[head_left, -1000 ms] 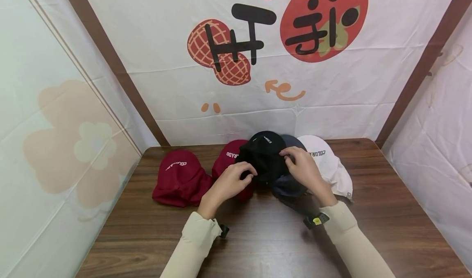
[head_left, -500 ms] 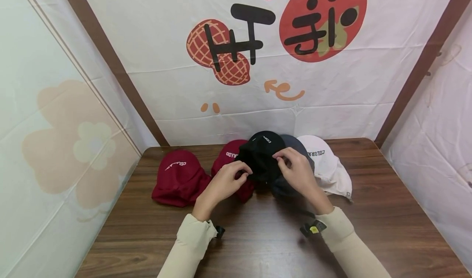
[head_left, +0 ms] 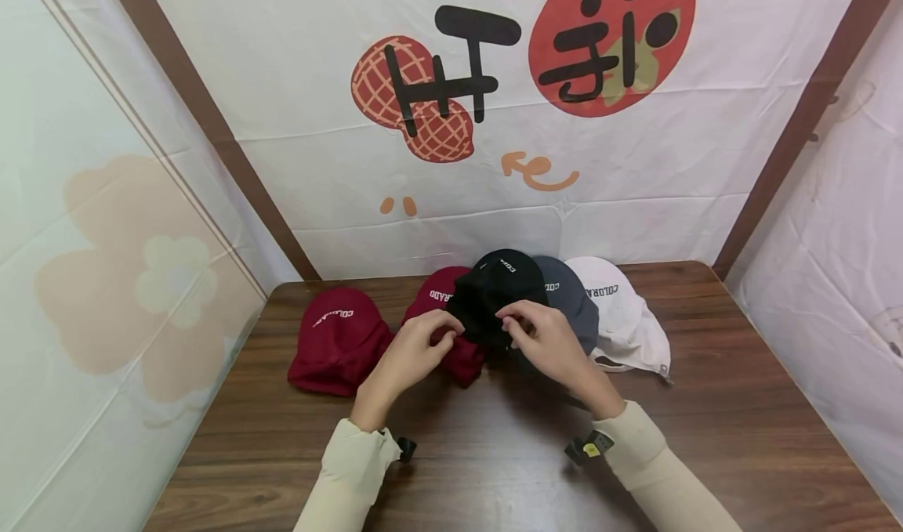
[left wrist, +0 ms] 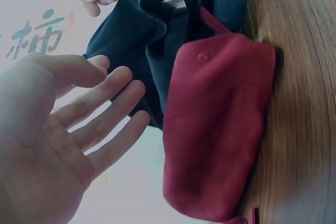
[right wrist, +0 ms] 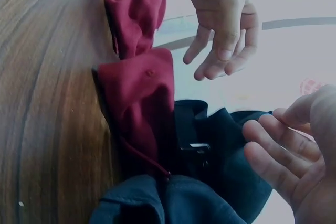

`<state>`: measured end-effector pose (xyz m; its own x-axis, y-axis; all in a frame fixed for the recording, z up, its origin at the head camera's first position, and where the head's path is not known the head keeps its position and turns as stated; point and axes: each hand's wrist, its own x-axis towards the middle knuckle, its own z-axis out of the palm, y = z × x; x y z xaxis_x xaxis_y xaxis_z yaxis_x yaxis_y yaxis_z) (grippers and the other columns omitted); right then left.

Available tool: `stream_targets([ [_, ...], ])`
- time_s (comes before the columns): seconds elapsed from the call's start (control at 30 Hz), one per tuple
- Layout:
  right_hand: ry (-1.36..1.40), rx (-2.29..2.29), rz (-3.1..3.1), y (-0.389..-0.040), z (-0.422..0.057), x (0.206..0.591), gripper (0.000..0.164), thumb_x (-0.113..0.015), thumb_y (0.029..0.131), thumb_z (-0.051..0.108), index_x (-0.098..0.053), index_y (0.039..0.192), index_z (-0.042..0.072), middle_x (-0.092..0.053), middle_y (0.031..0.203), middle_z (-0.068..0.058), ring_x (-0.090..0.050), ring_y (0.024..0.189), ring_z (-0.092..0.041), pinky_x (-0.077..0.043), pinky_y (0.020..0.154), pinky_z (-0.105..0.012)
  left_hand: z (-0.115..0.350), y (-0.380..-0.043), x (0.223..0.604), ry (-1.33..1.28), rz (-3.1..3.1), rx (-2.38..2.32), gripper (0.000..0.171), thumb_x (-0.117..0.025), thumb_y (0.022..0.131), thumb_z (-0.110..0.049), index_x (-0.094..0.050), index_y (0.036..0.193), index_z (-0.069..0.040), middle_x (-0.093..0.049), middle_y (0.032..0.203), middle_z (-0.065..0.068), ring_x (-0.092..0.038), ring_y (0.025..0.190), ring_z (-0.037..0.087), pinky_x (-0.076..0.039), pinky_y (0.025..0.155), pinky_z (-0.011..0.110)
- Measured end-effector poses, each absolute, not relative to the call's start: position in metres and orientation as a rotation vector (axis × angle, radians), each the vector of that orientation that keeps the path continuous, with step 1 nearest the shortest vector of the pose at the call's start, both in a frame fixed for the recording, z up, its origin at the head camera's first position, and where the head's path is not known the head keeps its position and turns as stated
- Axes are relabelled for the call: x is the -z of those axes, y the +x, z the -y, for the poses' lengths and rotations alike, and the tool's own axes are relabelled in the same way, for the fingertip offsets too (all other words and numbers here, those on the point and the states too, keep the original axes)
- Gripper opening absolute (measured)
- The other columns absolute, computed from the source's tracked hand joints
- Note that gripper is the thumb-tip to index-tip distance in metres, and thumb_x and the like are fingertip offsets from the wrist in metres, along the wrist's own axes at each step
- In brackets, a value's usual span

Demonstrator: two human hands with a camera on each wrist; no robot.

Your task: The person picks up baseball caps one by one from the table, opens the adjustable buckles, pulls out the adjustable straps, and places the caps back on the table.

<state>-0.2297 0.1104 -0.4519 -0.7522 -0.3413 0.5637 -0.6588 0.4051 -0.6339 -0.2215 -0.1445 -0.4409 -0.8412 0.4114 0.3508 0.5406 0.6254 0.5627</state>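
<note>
A black cap (head_left: 518,281) with white lettering lies at the middle of a row of caps, overlapping its neighbours. My left hand (head_left: 419,340) is over its lower left side, beside a red cap (head_left: 438,283); the left wrist view shows its fingers spread and slightly bent, holding nothing. Above the black cap's front right part is my right hand (head_left: 546,344), fingers loosely bent, fingertips close to the fabric (right wrist: 231,150). Right of it a dark blue-grey cap (head_left: 573,305) is partly covered by the black cap and my right hand.
Another red cap (head_left: 339,332) lies at the left, and a white cap (head_left: 621,301) ends the row on the right. All rest along the back edge of a brown wooden table (head_left: 487,469). A printed white curtain (head_left: 423,234) hangs right behind it.
My right hand has moved left and toward me, from the dark blue-grey cap to over the black cap, uncovering more of the blue-grey one. My left hand has drifted slightly left.
</note>
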Motion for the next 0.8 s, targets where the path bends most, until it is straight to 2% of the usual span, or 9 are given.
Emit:
stream_targets([
  [0.2, 0.917, -1.286, 2.357, -0.225, -0.101, 0.456, 0.015, -0.06, 0.097, 0.017, -0.07, 0.108, 0.013, -0.067, 0.091, 0.009, -0.063, 0.066, -0.001, -0.052, 0.057, -0.019, 0.156, -0.219, 0.443, -0.727, 2.642, 1.003, 0.013, -0.063, 0.094, -0.013, -0.07, 0.104, -0.018, -0.066, 0.102, -0.01, -0.06, 0.093, 0.004, -0.055, 0.085, 0.031],
  [0.3, 0.947, -1.331, 2.354, -0.222, -0.097, 0.457, 0.016, -0.06, 0.097, 0.014, -0.069, 0.109, 0.012, -0.069, 0.093, 0.002, -0.065, 0.067, -0.001, -0.053, 0.056, -0.019, 0.161, -0.217, 0.443, -0.722, 2.625, 1.006, 0.014, -0.063, 0.094, -0.013, -0.069, 0.103, -0.022, -0.067, 0.103, -0.009, -0.061, 0.092, 0.006, -0.055, 0.085, 0.036],
  [0.43, 0.992, -1.432, 2.339, -0.219, -0.09, 0.456, 0.016, -0.059, 0.096, 0.009, -0.068, 0.109, 0.013, -0.071, 0.096, -0.009, -0.071, 0.07, -0.013, -0.055, 0.055, -0.02, 0.167, -0.216, 0.44, -0.711, 2.594, 0.987, 0.017, -0.063, 0.094, -0.011, -0.068, 0.102, -0.025, -0.067, 0.102, -0.009, -0.061, 0.091, 0.005, -0.055, 0.083, 0.034],
  [0.57, 1.033, -1.453, 2.329, -0.219, -0.082, 0.455, 0.017, -0.059, 0.096, 0.006, -0.067, 0.109, 0.015, -0.071, 0.099, -0.01, -0.073, 0.075, -0.02, -0.056, 0.058, -0.019, 0.173, -0.216, 0.438, -0.71, 2.567, 0.959, 0.017, -0.062, 0.094, -0.009, -0.068, 0.102, -0.024, -0.067, 0.101, -0.009, -0.061, 0.089, 0.005, -0.052, 0.078, 0.027],
  [0.67, 1.069, -1.388, 2.323, -0.219, -0.076, 0.457, 0.016, -0.061, 0.095, 0.007, -0.068, 0.108, 0.013, -0.071, 0.099, -0.006, -0.072, 0.075, -0.017, -0.055, 0.06, -0.017, 0.177, -0.215, 0.437, -0.707, 2.558, 0.95, 0.017, -0.062, 0.093, -0.008, -0.068, 0.101, -0.022, -0.067, 0.099, -0.009, -0.061, 0.087, 0.005, -0.051, 0.074, 0.026],
  [0.8, 1.103, -1.268, 2.316, -0.221, -0.069, 0.458, 0.015, -0.062, 0.095, 0.011, -0.069, 0.108, 0.013, -0.069, 0.097, 0.001, -0.067, 0.078, -0.005, -0.054, 0.066, -0.016, 0.184, -0.214, 0.437, -0.684, 2.555, 0.957, 0.018, -0.062, 0.094, -0.008, -0.068, 0.101, -0.023, -0.067, 0.1, -0.009, -0.06, 0.086, 0.005, -0.052, 0.072, 0.03],
])
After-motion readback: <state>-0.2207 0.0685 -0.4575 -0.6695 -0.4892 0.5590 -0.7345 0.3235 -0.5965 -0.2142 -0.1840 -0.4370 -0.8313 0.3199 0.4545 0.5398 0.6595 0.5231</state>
